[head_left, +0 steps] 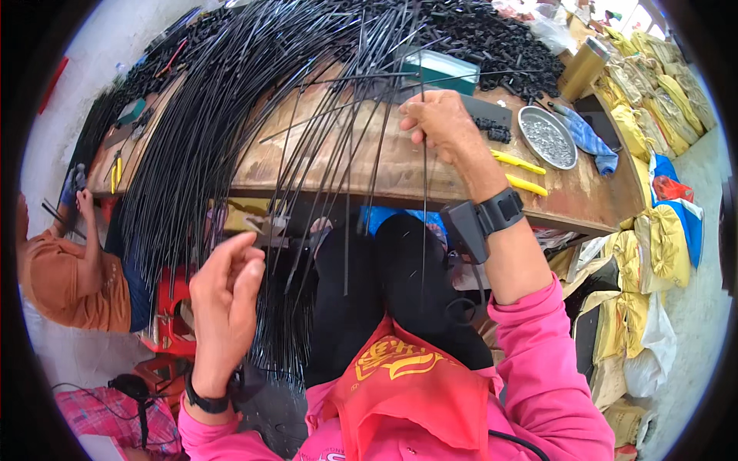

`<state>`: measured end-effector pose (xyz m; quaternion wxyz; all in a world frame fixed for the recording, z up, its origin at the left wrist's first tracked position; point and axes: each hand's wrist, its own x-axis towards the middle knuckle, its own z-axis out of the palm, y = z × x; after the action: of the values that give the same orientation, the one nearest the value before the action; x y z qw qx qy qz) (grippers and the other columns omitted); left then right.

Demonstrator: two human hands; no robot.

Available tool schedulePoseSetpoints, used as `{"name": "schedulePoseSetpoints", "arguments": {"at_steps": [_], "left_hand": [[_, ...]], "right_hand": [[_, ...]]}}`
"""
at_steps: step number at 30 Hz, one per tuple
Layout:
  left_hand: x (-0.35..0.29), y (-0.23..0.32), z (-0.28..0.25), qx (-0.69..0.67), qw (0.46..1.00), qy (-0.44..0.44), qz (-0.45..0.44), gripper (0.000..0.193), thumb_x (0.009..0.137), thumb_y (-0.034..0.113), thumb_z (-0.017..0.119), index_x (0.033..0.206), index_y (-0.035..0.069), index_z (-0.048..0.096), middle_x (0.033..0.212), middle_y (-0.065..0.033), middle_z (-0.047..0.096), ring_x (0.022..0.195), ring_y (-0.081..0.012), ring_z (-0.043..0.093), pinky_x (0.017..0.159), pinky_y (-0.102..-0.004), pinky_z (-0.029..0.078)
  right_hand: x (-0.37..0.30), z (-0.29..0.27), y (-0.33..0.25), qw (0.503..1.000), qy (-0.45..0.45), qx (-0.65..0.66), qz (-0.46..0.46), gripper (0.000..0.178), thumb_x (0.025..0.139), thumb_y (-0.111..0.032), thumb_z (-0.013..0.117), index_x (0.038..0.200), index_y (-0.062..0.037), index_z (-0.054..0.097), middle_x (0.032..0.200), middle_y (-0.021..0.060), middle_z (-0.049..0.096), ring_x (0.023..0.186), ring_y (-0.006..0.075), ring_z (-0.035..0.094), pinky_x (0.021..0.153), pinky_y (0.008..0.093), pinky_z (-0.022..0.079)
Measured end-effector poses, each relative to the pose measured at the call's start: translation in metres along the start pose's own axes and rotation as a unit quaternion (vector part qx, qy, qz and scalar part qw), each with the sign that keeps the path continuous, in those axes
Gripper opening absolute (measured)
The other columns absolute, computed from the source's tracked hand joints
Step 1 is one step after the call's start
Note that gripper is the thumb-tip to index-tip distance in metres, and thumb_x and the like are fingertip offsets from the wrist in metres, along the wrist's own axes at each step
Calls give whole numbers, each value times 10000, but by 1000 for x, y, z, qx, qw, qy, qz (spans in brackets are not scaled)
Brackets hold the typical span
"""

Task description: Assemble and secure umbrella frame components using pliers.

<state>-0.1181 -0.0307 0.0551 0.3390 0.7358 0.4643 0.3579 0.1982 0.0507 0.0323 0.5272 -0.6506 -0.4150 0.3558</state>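
Note:
My right hand (446,127) is raised over the table, its thumb and fingers pinched around a thin black rod (424,207) that hangs down past the table's edge. Lower and to the left, my left hand (225,296) hovers in front of the rods, fingers partly bent and apart, with nothing visible in it. A large heap of long thin black rods (204,115) spreads over the left and middle of the wooden table (392,161), many ends sticking out over its front edge. Beside my right wrist lies a tool with yellow handles (523,173).
A round metal dish (547,137) of small silvery pieces sits at right, near a blue cloth (590,140) and a gold flask (584,69). Behind lie a green box (442,71) and piled short black parts (492,38). Yellow sacks (661,246) line the right. A co-worker (81,269) sits at left.

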Motion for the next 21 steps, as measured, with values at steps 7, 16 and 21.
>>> {"name": "schedulePoseSetpoints", "arguments": {"at_steps": [7,16,21], "left_hand": [[-97,-24,2,-118,971,208,-16,465,908,287,487,1239,-32,425,1130,-121,529,1022,-193,527,848,-317,428],[-87,-54,72,-312,934,-14,-171,350,938,176,486,1220,-31,493,925,-128,628,735,-136,605,609,-235,488],[-86,-22,92,-372,885,-150,-237,225,905,100,526,1062,-48,589,695,-55,615,542,-66,544,481,-189,443]], "right_hand": [[-1,1,-3,998,-58,32,-9,153,794,-44,527,917,35,576,703,108,627,442,74,506,338,181,345],[-14,19,2,997,-78,1,11,127,774,-7,532,887,46,558,724,124,627,424,88,512,327,186,360],[-34,8,2,993,-106,40,24,377,772,-11,568,1123,110,505,777,132,647,426,75,510,323,184,356]]}}
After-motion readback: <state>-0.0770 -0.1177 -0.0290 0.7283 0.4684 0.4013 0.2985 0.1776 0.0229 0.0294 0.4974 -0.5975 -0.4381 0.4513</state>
